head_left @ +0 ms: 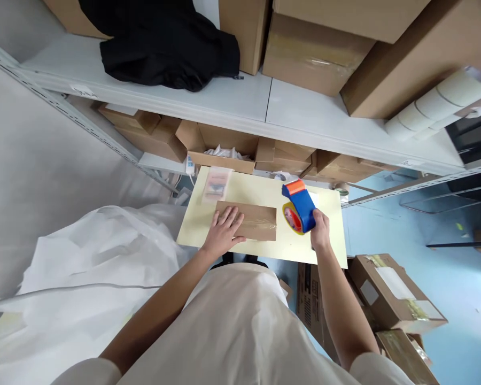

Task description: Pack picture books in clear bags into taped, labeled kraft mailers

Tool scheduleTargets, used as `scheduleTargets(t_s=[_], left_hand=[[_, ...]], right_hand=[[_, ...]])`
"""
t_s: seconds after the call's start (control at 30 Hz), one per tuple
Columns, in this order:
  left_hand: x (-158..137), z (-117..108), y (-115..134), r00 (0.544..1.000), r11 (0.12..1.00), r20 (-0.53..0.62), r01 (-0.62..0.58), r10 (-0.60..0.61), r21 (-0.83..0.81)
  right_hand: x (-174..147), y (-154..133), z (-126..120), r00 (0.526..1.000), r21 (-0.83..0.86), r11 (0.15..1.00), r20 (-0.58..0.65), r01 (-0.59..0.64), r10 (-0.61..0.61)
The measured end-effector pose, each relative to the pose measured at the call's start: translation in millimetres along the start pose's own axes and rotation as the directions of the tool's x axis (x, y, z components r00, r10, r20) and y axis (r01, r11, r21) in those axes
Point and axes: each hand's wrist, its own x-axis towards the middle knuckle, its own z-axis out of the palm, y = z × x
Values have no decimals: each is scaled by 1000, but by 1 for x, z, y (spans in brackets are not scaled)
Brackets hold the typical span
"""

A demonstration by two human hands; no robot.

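Observation:
A small cardboard box (260, 222) lies on the pale yellow tabletop (268, 255), with a strip of clear tape along its upper face. My left hand (223, 230) rests flat on the box's left end, fingers stretched out. In my right hand (320, 229) is a blue tape dispenser (303, 208) with an orange part at its far end and a roll of tape on a red core. The dispenser is to the right of the box, apart from it. A clear plastic packet (217, 184) lies near the table's far left corner.
Shelving (240, 115) runs behind the table, holding cardboard boxes, a black garment (168, 51) and white rolls (441, 104). White sheeting (100, 256) is heaped at the left. Taped cartons (396, 291) are stacked at the right on the blue floor.

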Motion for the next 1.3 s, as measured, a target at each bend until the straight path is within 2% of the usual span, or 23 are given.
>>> scheduleTargets(t_s=[0.07,0.17,0.23,0.33,0.37,0.4,0.47,0.53,0.57,0.63,0.67,0.73,0.9,1.0,1.07,1.2,1.27,1.3], left_hand=[[-2,-2,-1,1000,999,4,-28,28,-28],[-3,-3,0,999,996,-10,-40,39,-82],[-3,-4,-1,999,988,-21,-33,30,-149],[1,-7,-4,1000,922,-13,11,-18,-386],[4,-9,-6,998,852,-6,51,-64,-522],[8,-12,-7,991,734,14,107,-132,-670],[18,-19,-7,955,368,129,225,-269,-902],[29,-28,-5,906,-15,299,309,-299,-951],[34,-33,-4,892,-154,365,334,-266,-930],[40,-42,-2,890,-321,416,346,-185,-882],[41,-45,-1,896,-362,414,336,-163,-870],[42,-50,-2,908,-378,392,314,-149,-871],[41,-49,-6,926,-287,329,269,-187,-919],[44,-44,-11,931,-297,317,256,-180,-920],[45,-41,-16,930,-371,344,278,-125,-886],[41,-41,-29,909,-590,415,353,33,-726],[39,-43,-31,899,-632,429,384,89,-673],[39,-45,-30,897,-622,434,384,78,-682]], right_hand=[[-3,-33,19,999,70,997,22,41,-43],[-3,-65,51,967,80,997,254,5,-25],[-3,-71,64,934,58,998,358,-38,15],[-2,-65,65,924,64,996,380,-66,37],[-1,-61,63,925,75,995,378,-64,31],[0,-58,60,927,85,995,373,-59,23],[1,-54,56,928,97,994,373,-47,7],[2,-53,55,924,100,995,381,-29,-11],[1,-53,55,922,97,995,386,-18,-20],[1,-53,55,919,84,996,393,2,-35],[0,-53,55,921,77,997,388,12,-41],[-1,-53,55,925,66,997,377,30,-52],[-3,-54,56,918,36,998,391,56,-65],[-3,-56,58,912,20,998,404,68,-70],[-3,-57,59,911,22,997,404,81,-83],[-2,-54,58,906,47,995,410,91,-103],[-1,-52,57,904,54,995,416,88,-102],[0,-52,57,904,53,995,416,88,-102]])
